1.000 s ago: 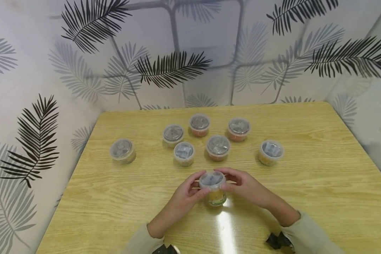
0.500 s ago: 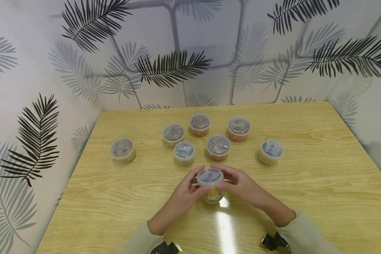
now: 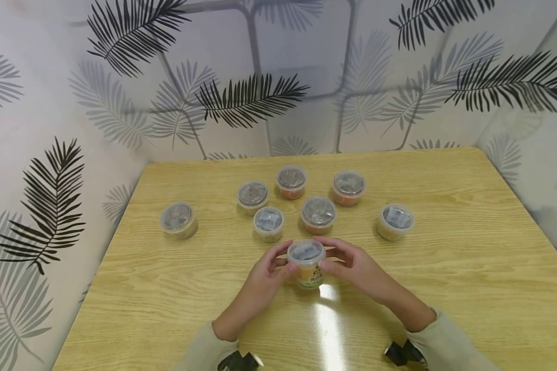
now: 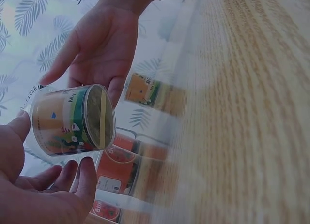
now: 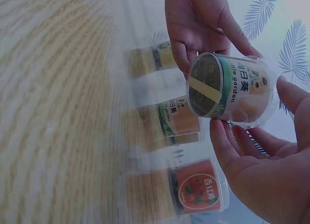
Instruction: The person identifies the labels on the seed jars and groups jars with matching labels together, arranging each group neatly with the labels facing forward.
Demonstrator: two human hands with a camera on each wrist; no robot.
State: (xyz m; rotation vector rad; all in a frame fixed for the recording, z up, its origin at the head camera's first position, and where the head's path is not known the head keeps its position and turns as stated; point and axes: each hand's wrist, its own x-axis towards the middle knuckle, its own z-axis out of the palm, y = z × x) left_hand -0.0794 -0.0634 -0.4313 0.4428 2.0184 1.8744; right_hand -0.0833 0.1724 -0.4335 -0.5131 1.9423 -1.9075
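A clear plastic tub (image 3: 309, 273) with a translucent lid and an orange, green-edged label is held up between both hands, its underside showing in both wrist views. Through that underside, dark contents and a pale strip appear. My left hand (image 3: 265, 278) grips the tub's left side, thumb at the near side under the lid rim. On the other side my right hand (image 3: 362, 270) holds it the same way, fingers behind. Closest beyond the hands sit a red-labelled tub (image 3: 318, 226) and a small pale tub (image 3: 269, 234).
More lidded tubs stand on the wooden table (image 3: 167, 299): one at far left (image 3: 178, 221), one at right (image 3: 396, 224), and a back group including a tomato-pictured tub (image 5: 198, 187). A leaf-patterned curtain (image 3: 301, 123) surrounds the table's back and sides.
Both hands have shifted the tub slightly away from the body and a little left. It has turned, so dark lettering on its label now faces the head camera. The other tubs stay put.
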